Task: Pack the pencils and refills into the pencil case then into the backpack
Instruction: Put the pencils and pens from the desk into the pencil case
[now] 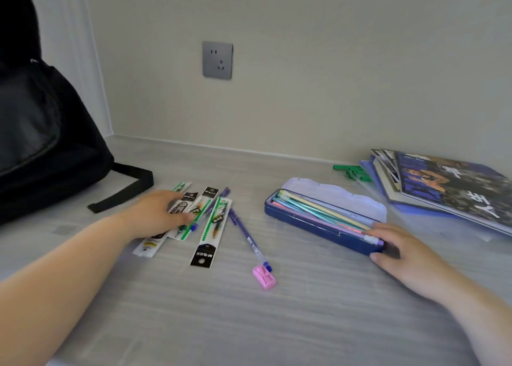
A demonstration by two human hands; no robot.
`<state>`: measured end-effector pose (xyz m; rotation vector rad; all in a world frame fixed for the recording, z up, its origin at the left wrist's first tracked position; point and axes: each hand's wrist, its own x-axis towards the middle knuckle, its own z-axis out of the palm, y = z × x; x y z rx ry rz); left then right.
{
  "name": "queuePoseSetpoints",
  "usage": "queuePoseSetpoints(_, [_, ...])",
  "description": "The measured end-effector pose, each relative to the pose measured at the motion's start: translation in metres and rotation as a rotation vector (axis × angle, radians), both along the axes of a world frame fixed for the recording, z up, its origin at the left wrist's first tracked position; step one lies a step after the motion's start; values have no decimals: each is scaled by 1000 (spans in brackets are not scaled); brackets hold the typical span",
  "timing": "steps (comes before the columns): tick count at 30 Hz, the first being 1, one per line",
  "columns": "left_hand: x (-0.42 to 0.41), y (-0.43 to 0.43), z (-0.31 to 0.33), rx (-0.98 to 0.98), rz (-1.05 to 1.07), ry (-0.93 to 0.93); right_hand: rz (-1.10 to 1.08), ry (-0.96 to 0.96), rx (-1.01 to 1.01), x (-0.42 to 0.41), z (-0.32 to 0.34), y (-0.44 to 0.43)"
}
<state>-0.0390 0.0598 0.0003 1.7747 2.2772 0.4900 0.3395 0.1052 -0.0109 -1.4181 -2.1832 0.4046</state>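
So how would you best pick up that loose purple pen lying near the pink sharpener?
Probably pinch the slim purple pen around its bare middle, coming straight down from above. It lies flat on the grey table, one end against the small pink sharpener, the other near the plastic refill packets; the middle has free space on both sides.

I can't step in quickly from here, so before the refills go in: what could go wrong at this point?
1. The left hand lies flat on overlapping refill packets; scooping them together may let one slip out.
2. The pencil case already looks full of pencils, so the lid may not close over the refills.
3. The loose purple pen and pink sharpener lie apart from the pile and could be forgotten.
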Motion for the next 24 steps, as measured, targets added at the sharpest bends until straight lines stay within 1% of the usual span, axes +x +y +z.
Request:
queuePoseSetpoints(5, [4, 0, -2, 33, 16, 12, -21, 48, 14, -1, 2, -3])
queuePoseSetpoints(6, [5, -1, -1, 74, 14, 47, -21, 49, 13, -1, 2, -3])
queuePoseSetpoints(8, [9, 0, 1, 221, 7, 110, -15, 50, 22, -2, 3, -5])
queuePoseSetpoints(9, [14, -1, 3, 272, 10, 95, -12, 50, 29, -3, 3, -6])
queuePoseSetpoints(10, [20, -1, 4, 276, 8, 52, -12, 51, 34, -3, 4, -6])
queuePoseSetpoints(11, [27, -2, 4, 237, -7, 29, -14, 53, 35, -4, 4, -6])
queuePoseSetpoints(13, [38, 1, 1, 138, -66, 113, -18, 58, 27, -3, 3, -5])
queuePoseSetpoints(14, [40, 3, 0, 118, -79, 161, -17, 55, 22, -3, 3, -5])
queuePoseSetpoints(19, [44, 14, 5, 59, -62, 318, -18, 48, 6, -2, 3, -4])
queuePoseSetpoints(24, [56, 25, 10, 1, -22, 373, -7, 47, 29, -1, 3, -4])
